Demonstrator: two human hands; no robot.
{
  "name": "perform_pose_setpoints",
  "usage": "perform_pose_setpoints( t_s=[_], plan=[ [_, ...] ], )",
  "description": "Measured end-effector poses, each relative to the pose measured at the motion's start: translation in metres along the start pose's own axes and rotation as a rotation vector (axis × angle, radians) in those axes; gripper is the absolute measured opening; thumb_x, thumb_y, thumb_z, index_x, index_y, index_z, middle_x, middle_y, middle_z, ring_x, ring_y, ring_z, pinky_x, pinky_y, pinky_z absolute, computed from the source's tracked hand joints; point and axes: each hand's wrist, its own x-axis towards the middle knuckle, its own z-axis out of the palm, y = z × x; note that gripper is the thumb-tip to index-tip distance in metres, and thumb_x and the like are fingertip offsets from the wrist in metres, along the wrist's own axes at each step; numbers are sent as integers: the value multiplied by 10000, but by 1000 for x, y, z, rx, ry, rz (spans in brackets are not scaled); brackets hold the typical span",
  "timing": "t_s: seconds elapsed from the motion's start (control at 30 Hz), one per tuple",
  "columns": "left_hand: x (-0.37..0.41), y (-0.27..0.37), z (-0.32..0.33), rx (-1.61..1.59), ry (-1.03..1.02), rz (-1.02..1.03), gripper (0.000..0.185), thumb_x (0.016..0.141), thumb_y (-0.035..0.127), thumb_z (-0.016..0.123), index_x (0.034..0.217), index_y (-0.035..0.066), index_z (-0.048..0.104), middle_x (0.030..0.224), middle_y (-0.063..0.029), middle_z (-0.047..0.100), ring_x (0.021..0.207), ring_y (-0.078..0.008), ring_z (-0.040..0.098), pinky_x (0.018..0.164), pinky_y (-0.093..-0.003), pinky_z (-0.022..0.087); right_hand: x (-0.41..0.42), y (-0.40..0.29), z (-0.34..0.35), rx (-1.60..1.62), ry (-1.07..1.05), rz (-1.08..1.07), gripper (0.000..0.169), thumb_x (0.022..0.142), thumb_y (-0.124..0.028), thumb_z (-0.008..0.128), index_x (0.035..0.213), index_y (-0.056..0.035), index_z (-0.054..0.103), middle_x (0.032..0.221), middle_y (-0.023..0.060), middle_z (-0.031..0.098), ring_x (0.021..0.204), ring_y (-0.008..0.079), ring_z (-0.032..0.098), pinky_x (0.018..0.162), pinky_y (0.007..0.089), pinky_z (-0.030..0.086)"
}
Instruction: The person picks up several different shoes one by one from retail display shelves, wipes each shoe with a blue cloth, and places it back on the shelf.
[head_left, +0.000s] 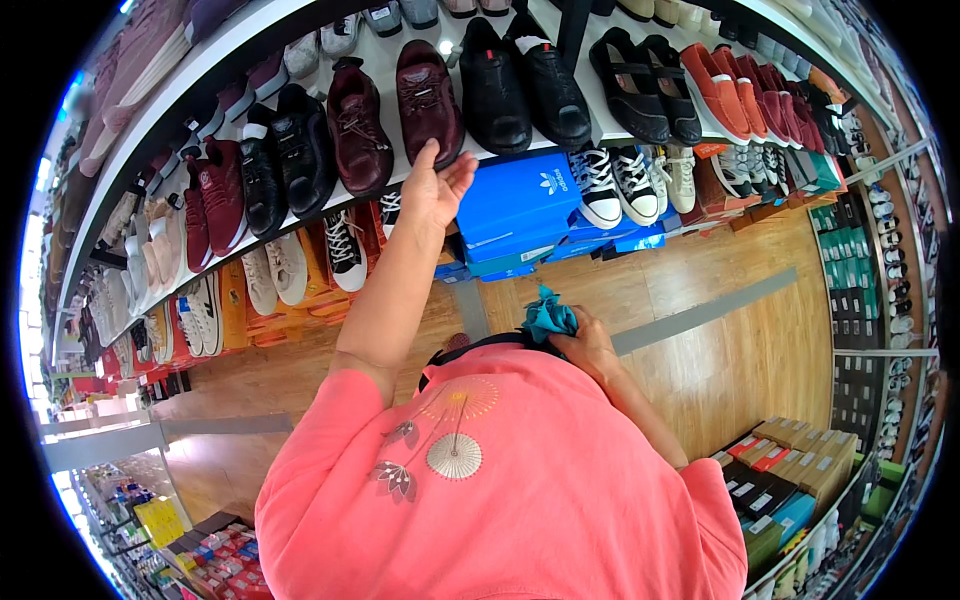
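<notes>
My left hand (439, 187) reaches up to the front of a white display shelf (480, 159). Its thumb lies on the toe of a maroon lace-up shoe (427, 97), while the other fingers curl loosely beside the toe; a firm grip is not visible. The matching maroon shoe (358, 127) stands to the left. On the right is a pair of black slip-on shoes (495, 94) with small red tabs. Down at waist height, my right hand (589, 341) is closed around a crumpled teal cloth (550, 315).
Below the shelf are blue Adidas shoeboxes (517, 199) and black-and-white canvas sneakers (598, 184). Black strap shoes (630, 86) and orange loafers (712, 86) stand farther right. Stacked shoeboxes (802, 450) are at lower right, above a wooden floor (712, 352).
</notes>
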Motion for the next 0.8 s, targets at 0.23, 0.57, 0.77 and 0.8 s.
perform_pose_setpoints(
  t_s=[0.23, 0.57, 0.77, 0.8],
  plan=[
    [-14, -29, -20, -117, 99, 145, 273, 904, 229, 578, 1034, -6, 528, 905, -200, 635, 709, -201, 642, 560, -243, 509, -7, 26, -40, 11, 11, 22, 396, 753, -201, 669, 1119, -63, 613, 1086, 196, 619, 1001, 376, 592, 851, 418, 467],
    [-113, -114, -57, 2, -284, 250, 240, 946, 223, 537, 1118, 56, 555, 906, -134, 658, 664, -183, 613, 545, -262, 468, -4, 59, -78, 94, -1, 39, 329, 766, -198, 682, 1039, -23, 633, 989, 190, 647, 891, 300, 652, 747, 371, 504],
    [-170, -145, -47, 485, -296, -124, 270, 869, 240, 632, 1034, 29, 599, 886, -147, 648, 677, -200, 612, 617, -311, 504, 25, 28, -102, 1081, -21, 35, 259, 807, -100, 645, 1055, -30, 620, 1018, 77, 636, 865, 161, 631, 714, 317, 513],
    [-173, -150, -57, 531, -327, -199, 334, 862, 227, 643, 1115, 22, 571, 950, -140, 647, 756, -207, 622, 686, -320, 512, 27, 20, -106, 1194, -65, 23, 276, 810, -83, 639, 1079, -29, 606, 1035, 78, 632, 884, 167, 625, 727, 313, 514]
  ],
)
